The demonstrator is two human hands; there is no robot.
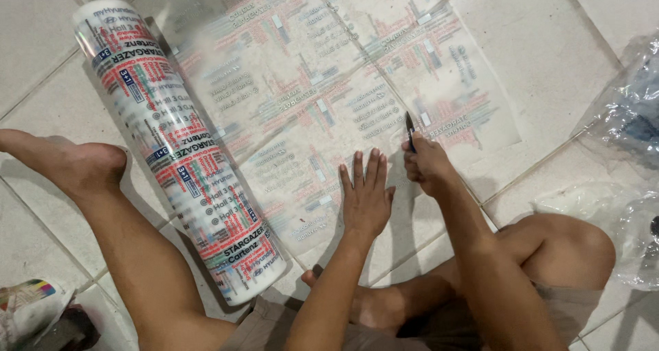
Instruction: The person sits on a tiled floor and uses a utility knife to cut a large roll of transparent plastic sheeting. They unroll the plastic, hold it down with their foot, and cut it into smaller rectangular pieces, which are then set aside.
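In the head view, a person is seen seated on a tiled floor (563,55), with a printed transparent film sheet (309,83) unrolled across the tiles ahead of the knees. The left hand (366,196) is laid flat on the sheet, palm down and fingers spread and extended away from the body; nothing is gripped by it. The right hand (427,164) is closed around a small cutter (410,130), whose dark blade end is pointed away from the body and is set on or just above the sheet; actual contact cannot be told. The two hands are placed just beside each other, the right slightly farther forward.

The cutter's long axis is run roughly away from the body, in line with the left hand's fingers. The sheet is stretched forward and to both sides of the hands, most of it beyond the fingertips. The cutter tip is lain just beyond and to the right of the left fingertips, so the right hand is the nearer to the blade's line.

The printed roll (180,148) from which the sheet is drawn is found well to the left of the left hand, lying diagonally beside the raised left leg. Crumpled clear plastic (621,152) is seen to the right of the right hand, well apart from it.
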